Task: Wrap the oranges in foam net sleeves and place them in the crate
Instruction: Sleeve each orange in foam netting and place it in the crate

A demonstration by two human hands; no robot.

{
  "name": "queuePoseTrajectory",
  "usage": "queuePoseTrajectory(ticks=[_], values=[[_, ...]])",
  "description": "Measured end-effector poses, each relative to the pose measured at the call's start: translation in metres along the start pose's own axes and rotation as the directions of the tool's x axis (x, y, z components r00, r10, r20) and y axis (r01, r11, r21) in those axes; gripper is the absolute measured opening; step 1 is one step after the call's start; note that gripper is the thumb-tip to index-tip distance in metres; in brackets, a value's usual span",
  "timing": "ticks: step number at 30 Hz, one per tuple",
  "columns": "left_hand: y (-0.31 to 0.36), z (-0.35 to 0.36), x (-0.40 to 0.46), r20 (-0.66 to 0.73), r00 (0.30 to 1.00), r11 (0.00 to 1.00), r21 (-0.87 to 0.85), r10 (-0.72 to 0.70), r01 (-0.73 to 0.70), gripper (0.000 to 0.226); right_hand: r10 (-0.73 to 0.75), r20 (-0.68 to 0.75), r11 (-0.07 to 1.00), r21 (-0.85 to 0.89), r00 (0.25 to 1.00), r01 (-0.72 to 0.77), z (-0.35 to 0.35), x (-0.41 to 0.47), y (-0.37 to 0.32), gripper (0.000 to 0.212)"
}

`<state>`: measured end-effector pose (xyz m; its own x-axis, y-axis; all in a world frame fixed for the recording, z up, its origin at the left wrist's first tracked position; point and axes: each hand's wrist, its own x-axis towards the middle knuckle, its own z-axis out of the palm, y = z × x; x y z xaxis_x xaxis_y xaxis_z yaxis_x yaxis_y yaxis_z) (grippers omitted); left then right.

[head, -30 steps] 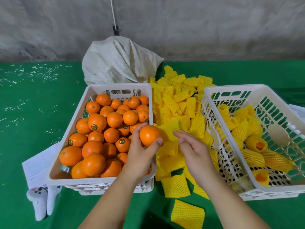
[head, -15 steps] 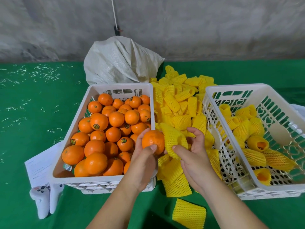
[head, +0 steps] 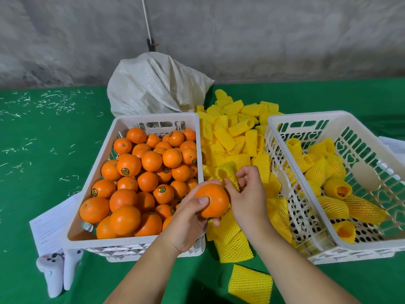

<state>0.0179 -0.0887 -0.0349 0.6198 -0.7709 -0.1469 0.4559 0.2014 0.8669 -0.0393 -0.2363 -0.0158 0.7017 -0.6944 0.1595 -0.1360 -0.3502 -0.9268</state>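
So the left hand point(head: 188, 224) has its grip wrapped around one bare orange point(head: 212, 200), thumb pressed on top, holding it up just past the right edge of the left crate point(head: 92, 194), over the pile of loose sleeves point(head: 236, 139). The right hand point(head: 249, 200) is right beside it, fingers pinching a yellow foam net sleeve point(head: 229, 174) that sticks up behind the orange. The sleeve's lower end seems to touch the far side of the fruit, but the fingers cover that spot, so I can't really tell if the orange has started going in.

The left crate is white plastic and packed with unwrapped oranges point(head: 151, 161), a bunch of them with little round stickers. The right crate point(head: 311, 119), also white with cutout sides, sits tilted toward the camera and holds a handful of wrapped oranges point(head: 337, 189) in yellow netting, mostly along its near and middle part, with orange showing through the open ends of a few.

Between the two crates the empty sleeves are heaped on the green counter point(head: 43, 150), and one flat sleeve point(head: 249, 284) lies alone close to the bottom edge, between the forearms. Behind the left crate there's a slumped white woven sack point(head: 153, 88) against the grey wall. Near the left crate's front corner a sheet of paper point(head: 50, 224) pokes out, with two white controllers point(head: 57, 273) lying just in front of it. Small pale scraps are scattered over the counter on the far left.
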Motion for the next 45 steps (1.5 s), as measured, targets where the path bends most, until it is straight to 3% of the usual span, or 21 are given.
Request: queuePoseTrajectory(ticks=[3,7,12,19,23,27,30,32,36,39,41,45], values=[[0.002,0.001,-0.001,0.026,1.0,1.0,0.03,-0.009,0.008,0.094,-0.01,0.036,0.999,-0.031,0.999,0.011,0.001,0.002,0.0,0.025],[0.002,0.011,0.001,-0.148,0.989,0.999,-0.033,0.016,-0.021,0.109,-0.053,0.077,0.994,0.101,0.996,0.045,-0.01,-0.001,0.0,0.02],[-0.005,0.017,0.003,-0.25,0.958,0.987,-0.043,0.138,-0.153,0.07,-0.143,0.127,0.984,0.126,0.982,0.127,-0.019,-0.027,-0.008,0.022],[-0.009,0.006,0.002,-0.083,0.989,0.99,0.085,0.123,-0.115,0.07,-0.22,0.093,0.973,0.093,0.971,0.212,-0.022,-0.031,-0.009,0.018],[-0.009,0.014,0.002,-0.123,0.956,0.946,0.225,0.266,-0.234,0.065,-0.293,0.086,0.955,0.063,0.952,0.288,-0.027,-0.029,-0.011,0.014],[-0.011,0.023,0.005,-0.224,0.933,0.946,0.23,0.281,-0.229,0.052,-0.463,0.091,0.882,-0.052,0.882,0.468,-0.031,-0.031,-0.013,0.016],[-0.012,0.022,0.01,-0.394,0.888,0.971,0.122,0.238,-0.206,0.046,-0.615,0.181,0.741,-0.2,0.768,0.641,-0.032,-0.033,-0.007,0.016],[-0.012,0.02,0.013,-0.431,0.875,0.974,0.053,0.221,-0.219,0.048,-0.626,0.212,0.71,-0.243,0.75,0.661,-0.028,-0.036,-0.001,0.018],[-0.011,0.012,0.011,-0.255,0.948,0.981,0.075,0.191,-0.178,0.035,-0.479,0.176,0.84,-0.194,0.86,0.507,-0.016,-0.04,0.003,0.029],[-0.013,0.0,0.006,-0.061,0.98,0.974,0.137,0.188,-0.178,0.066,-0.456,0.13,0.874,-0.121,0.88,0.471,-0.016,-0.036,0.002,0.035],[-0.014,-0.002,0.006,-0.05,0.975,0.952,0.23,0.217,-0.2,0.076,-0.472,0.095,0.865,-0.14,0.876,0.481,-0.02,-0.031,0.001,0.033],[-0.017,0.008,0.011,-0.162,0.943,0.928,0.286,0.291,-0.237,0.063,-0.553,0.05,0.81,-0.199,0.831,0.551,-0.028,-0.025,-0.003,0.025]])
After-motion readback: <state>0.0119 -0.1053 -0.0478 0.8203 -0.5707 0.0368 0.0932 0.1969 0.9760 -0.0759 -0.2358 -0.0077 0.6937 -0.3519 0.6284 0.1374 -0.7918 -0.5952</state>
